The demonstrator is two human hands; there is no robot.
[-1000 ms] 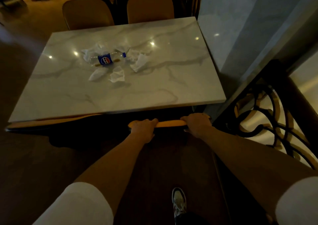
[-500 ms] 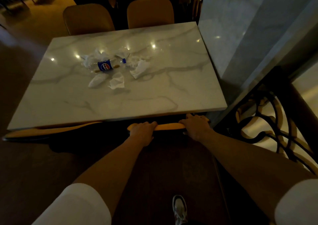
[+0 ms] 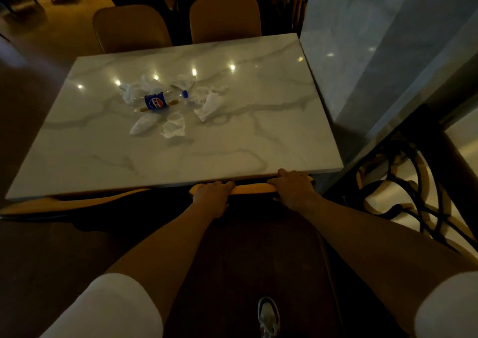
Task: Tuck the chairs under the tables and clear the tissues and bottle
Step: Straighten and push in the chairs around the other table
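Note:
A white marble table [image 3: 232, 151] fills the middle of the view. On it lies a clear plastic bottle [image 3: 155, 101] with a blue label and blue cap, on its side, ringed by several crumpled white tissues [image 3: 173, 125]. At the table's near edge only the top of a yellow chair back [image 3: 250, 189] shows. My left hand [image 3: 212, 195] and my right hand [image 3: 292, 189] both grip that chair back, fingers curled over its top. The rest of that chair is hidden under the table.
A second yellow chair [image 3: 64, 203] sits tucked at the near left. Two tan chairs [image 3: 132, 30] stand at the far side. A marble pillar [image 3: 375, 53] and a dark ornate railing [image 3: 403, 195] close off the right. My shoe [image 3: 269, 317] is on the dark floor.
The chair back has slid further under the table with both hands on it. My view has moved closer to the table.

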